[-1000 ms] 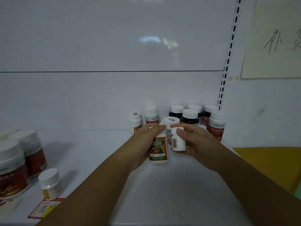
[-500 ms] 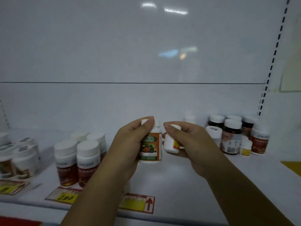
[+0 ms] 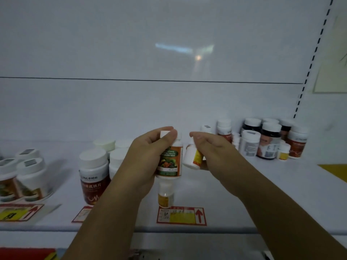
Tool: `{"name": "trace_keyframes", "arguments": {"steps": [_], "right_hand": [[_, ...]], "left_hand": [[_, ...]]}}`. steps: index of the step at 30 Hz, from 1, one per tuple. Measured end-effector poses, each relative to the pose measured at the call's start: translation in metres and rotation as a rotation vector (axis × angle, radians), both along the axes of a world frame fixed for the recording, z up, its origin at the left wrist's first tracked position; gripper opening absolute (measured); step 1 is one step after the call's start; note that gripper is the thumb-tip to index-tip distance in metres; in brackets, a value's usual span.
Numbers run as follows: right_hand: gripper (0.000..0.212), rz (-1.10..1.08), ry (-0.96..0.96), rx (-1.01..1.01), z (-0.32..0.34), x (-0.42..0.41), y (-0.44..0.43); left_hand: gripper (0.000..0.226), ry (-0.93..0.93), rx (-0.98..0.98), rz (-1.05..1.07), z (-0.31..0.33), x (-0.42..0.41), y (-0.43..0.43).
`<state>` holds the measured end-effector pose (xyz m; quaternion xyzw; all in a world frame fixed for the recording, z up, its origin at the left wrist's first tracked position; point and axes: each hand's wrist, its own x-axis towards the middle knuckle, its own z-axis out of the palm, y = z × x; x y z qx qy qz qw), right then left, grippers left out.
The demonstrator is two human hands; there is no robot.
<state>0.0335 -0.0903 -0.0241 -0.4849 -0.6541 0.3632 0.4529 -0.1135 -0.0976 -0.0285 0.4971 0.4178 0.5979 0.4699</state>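
Observation:
My left hand [image 3: 144,158] grips a white bottle with an orange and green vitamin label [image 3: 170,162], thumb on its cap, held upright above the white shelf [image 3: 234,194]. My right hand [image 3: 214,152] holds a smaller white bottle with a yellow and red label [image 3: 192,156], tilted, close beside the first one. Below them a small bottle with a yellow label [image 3: 165,196] stands on the shelf near its front edge.
Red-labelled jars [image 3: 93,177] with white caps stand at left centre, and larger jars [image 3: 30,177] at far left. A cluster of dark and white bottles [image 3: 266,139] fills the back right corner. Price tags [image 3: 181,215] line the shelf's front edge.
Both hands lifted their bottles off the shelf near the right cluster and carried them left and toward me. The view swung left, then slightly back right; the small yellow-labelled bottle appeared below.

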Motion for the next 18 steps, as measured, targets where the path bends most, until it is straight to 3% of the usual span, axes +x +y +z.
{"name": "trace_keyframes", "arguments": {"steps": [6,12,18], "right_hand": [[0.028,0.063,-0.056,-0.021,-0.006,0.007,-0.005],[0.018,0.143,-0.461,-0.107,-0.024,0.002,0.01],[0.039,0.225,-0.607,-0.095,-0.034,-0.005,0.016]], "left_hand": [[0.024,0.013,0.041,-0.009,0.0,-0.004,0.0],[0.021,0.024,0.056,-0.009,0.002,-0.005,-0.001],[0.023,0.032,0.048,0.019,0.001,-0.002,-0.002]]}}
